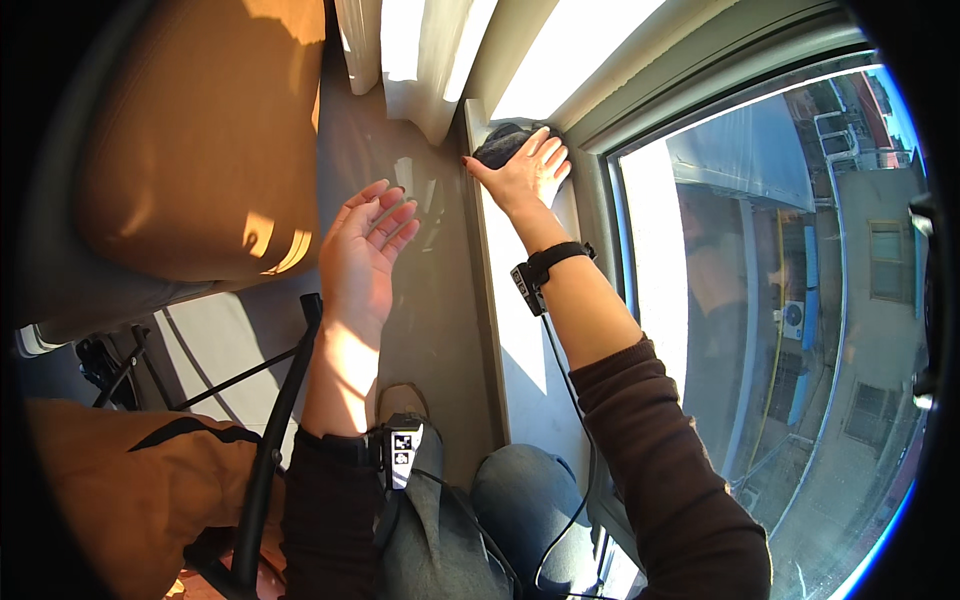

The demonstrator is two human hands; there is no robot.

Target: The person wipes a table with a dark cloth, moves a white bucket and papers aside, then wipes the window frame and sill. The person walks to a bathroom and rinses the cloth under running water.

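Observation:
My right hand (531,174) lies with fingers spread on a dark, bunched cloth (501,146) at the far end of the white windowsill (517,330). Part of the cloth is hidden beneath the palm, and whether the fingers grip it is not plain. Left of the sill, my left hand (361,244) is raised above the floor, palm turned partly up, fingers loosely bent and apart, with nothing in it. Each wrist carries a strapped device with a cable.
A brown upholstered seat (202,142) stands at the upper left, near a black metal frame (270,435) and orange-brown fabric (142,480). Pale curtains (427,67) hang ahead. The window pane (720,315) borders the sill on the right. My knees are below.

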